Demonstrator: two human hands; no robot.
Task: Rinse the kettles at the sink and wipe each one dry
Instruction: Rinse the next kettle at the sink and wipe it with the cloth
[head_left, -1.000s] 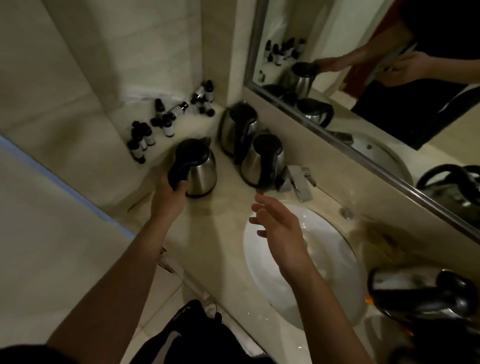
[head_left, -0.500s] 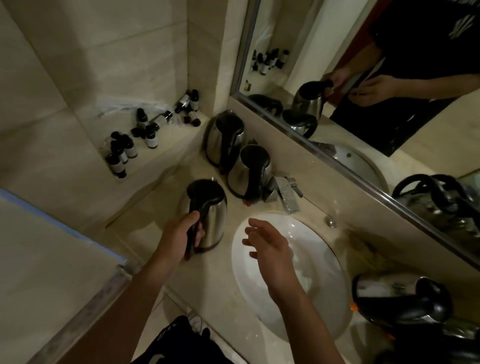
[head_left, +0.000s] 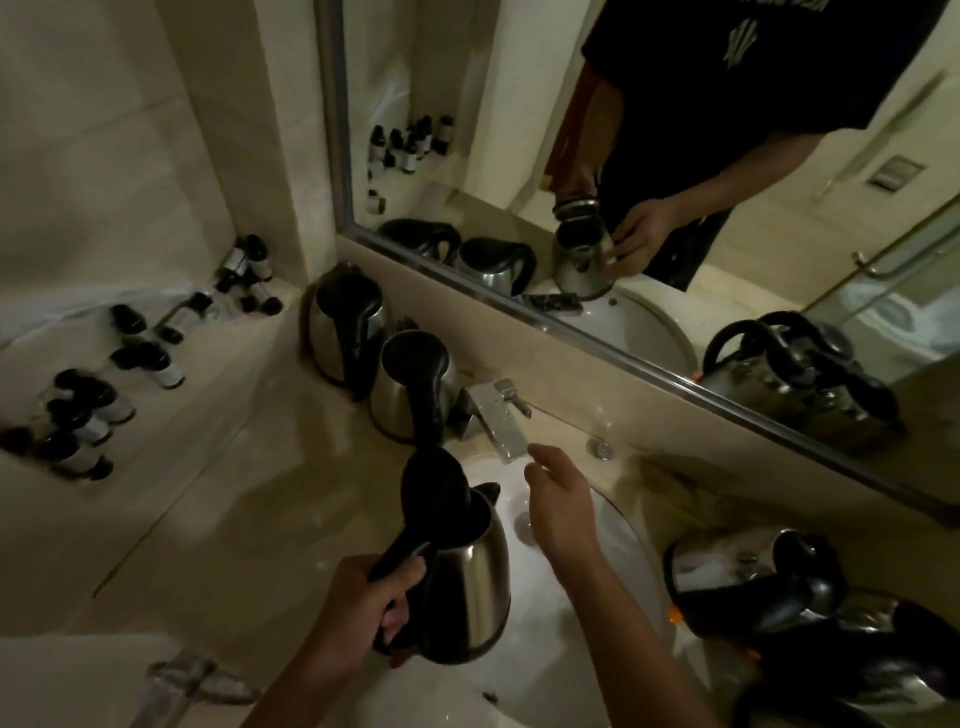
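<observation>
My left hand (head_left: 363, 597) grips the black handle of a steel kettle (head_left: 470, 587) and holds it over the left rim of the white sink (head_left: 597, 639), its black lid flipped up. My right hand (head_left: 558, 499) hovers over the basin with relaxed fingers, just below the chrome tap (head_left: 496, 415), holding nothing. Two more steel kettles (head_left: 345, 327) (head_left: 413, 384) stand on the counter behind, left of the tap. On the counter to the right of the sink lie other kettles (head_left: 753, 571).
Several small dark-capped bottles (head_left: 93, 405) stand on the tiled ledge at the left. A wide mirror (head_left: 675, 156) runs along the back wall above the counter. The beige counter (head_left: 249, 519) stretches left of the sink.
My left hand lifted the kettle off the counter and carried it right, over the sink, with its lid now up. My right hand moved forward toward the tap.
</observation>
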